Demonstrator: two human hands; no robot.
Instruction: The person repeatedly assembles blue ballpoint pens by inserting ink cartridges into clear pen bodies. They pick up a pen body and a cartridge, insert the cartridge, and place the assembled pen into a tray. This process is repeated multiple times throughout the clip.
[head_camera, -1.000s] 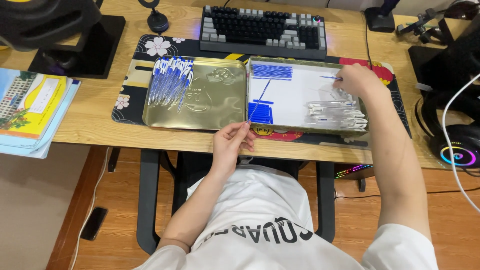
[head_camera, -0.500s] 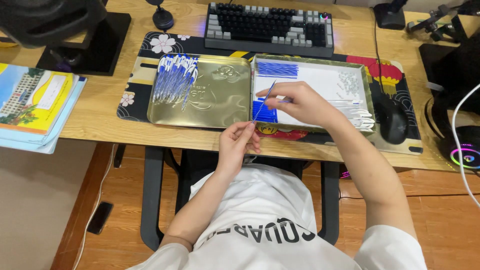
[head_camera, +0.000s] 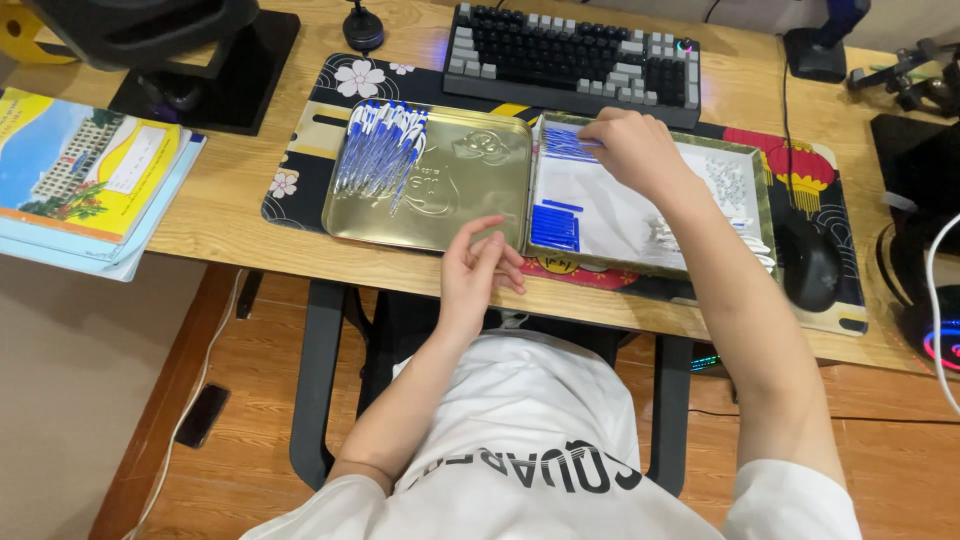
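A good heap of finished blue pens (head_camera: 380, 150) fills the gold tray (head_camera: 470, 205), yet parts remain in the white tray (head_camera: 640, 215); right hand (head_camera: 635, 150) grip pinches blue pieces (head_camera: 570, 142), left hand (head_camera: 480, 265) grip loose, empty

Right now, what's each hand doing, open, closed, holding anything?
Left hand: fingers loosely curled near the gold tray; whether it holds anything cannot be told.
Right hand: closed over blue pieces, grip unclear.

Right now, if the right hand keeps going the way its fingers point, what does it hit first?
The right hand points left over the white tray, fingertips at the blue pieces in its upper left corner. It would probably meet those first; height above them is unclear.
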